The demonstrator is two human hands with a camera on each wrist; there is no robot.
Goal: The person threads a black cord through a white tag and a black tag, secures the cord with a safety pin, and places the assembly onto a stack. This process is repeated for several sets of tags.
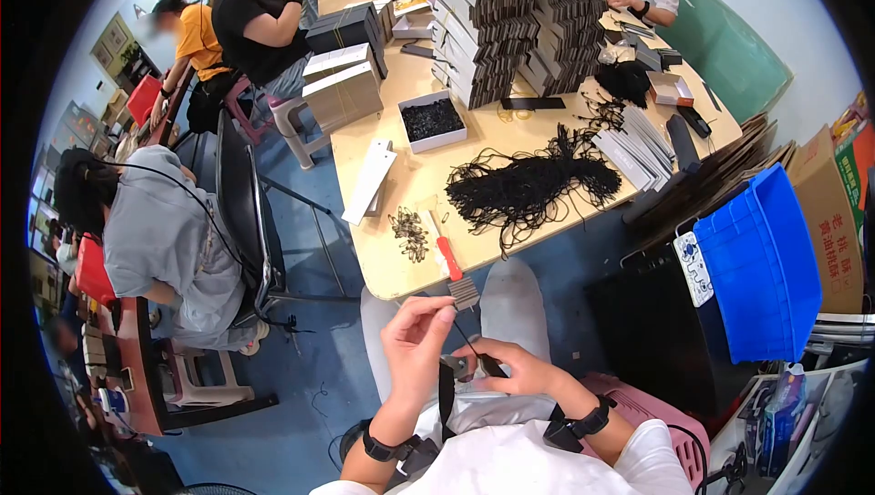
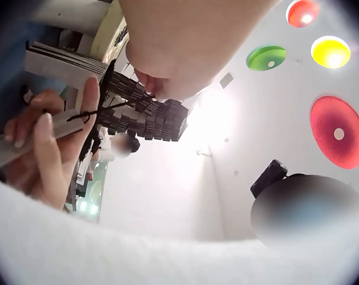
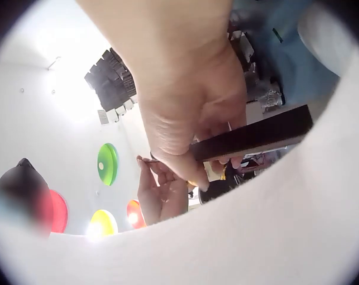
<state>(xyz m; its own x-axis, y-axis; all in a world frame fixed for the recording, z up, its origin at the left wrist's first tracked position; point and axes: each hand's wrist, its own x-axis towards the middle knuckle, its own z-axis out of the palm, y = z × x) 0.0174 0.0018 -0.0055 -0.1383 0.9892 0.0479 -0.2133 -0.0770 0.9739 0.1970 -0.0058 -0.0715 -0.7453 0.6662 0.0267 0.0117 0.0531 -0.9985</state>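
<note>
My left hand (image 1: 415,349) is raised before my lap, thumb and forefinger pinching a thin black cord (image 2: 117,107). From those fingertips the cord runs taut to the end of a long flat card strip (image 3: 256,135), where it passes through near the edge in the left wrist view. My right hand (image 1: 524,372) grips this strip low over the lap, thumb on one side and fingers on the other. One face of the strip looks grey, the other dark. Just beyond the left fingertips is a small grey striped block (image 1: 465,293), by the table's front edge.
On the table (image 1: 365,258) lie a bundle of black cords (image 1: 533,180), a heap of small metal pins (image 1: 408,235), a red-handled tool (image 1: 445,253) and white strips (image 1: 371,180). A box of black bits (image 1: 433,121) and tall card stacks (image 1: 483,30) stand behind. A blue bin (image 1: 761,267) is right.
</note>
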